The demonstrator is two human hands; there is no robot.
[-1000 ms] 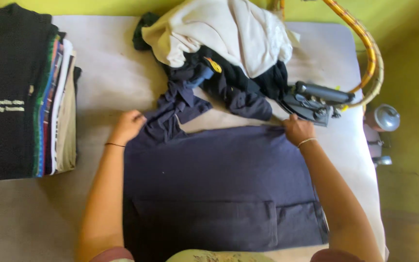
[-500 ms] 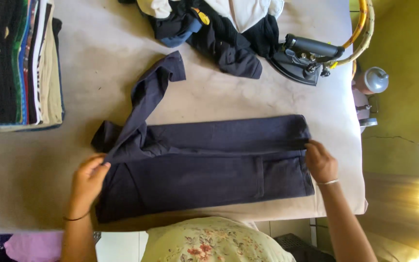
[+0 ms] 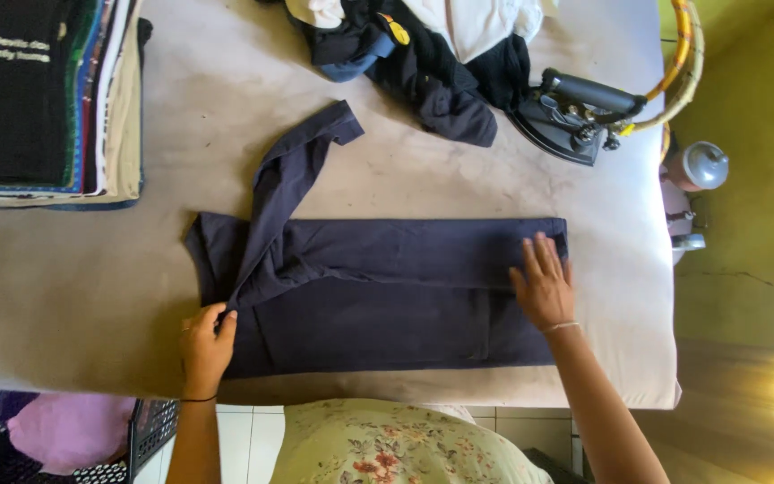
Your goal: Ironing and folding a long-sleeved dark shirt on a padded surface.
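Note:
A dark navy shirt [image 3: 378, 287] lies folded lengthwise on the grey table [image 3: 91, 269], one sleeve [image 3: 302, 166] stretched up and away from the body. My left hand [image 3: 206, 345] pinches the fabric at the shirt's lower left edge. At the shirt's right end my right hand [image 3: 544, 282] presses flat on the cloth, fingers spread.
A tall stack of folded clothes [image 3: 42, 94] sits at the table's far left. A heap of unfolded garments [image 3: 423, 45] lies at the top, with a black iron [image 3: 575, 112] beside it. A metal pot [image 3: 700, 166] stands off the table's right edge; a basket with pink cloth [image 3: 73, 430] sits below left.
The shirt's far half was brought toward me, leaving a narrow band. My left hand now grips the lower left edge, and my right hand has gone flat on the right end.

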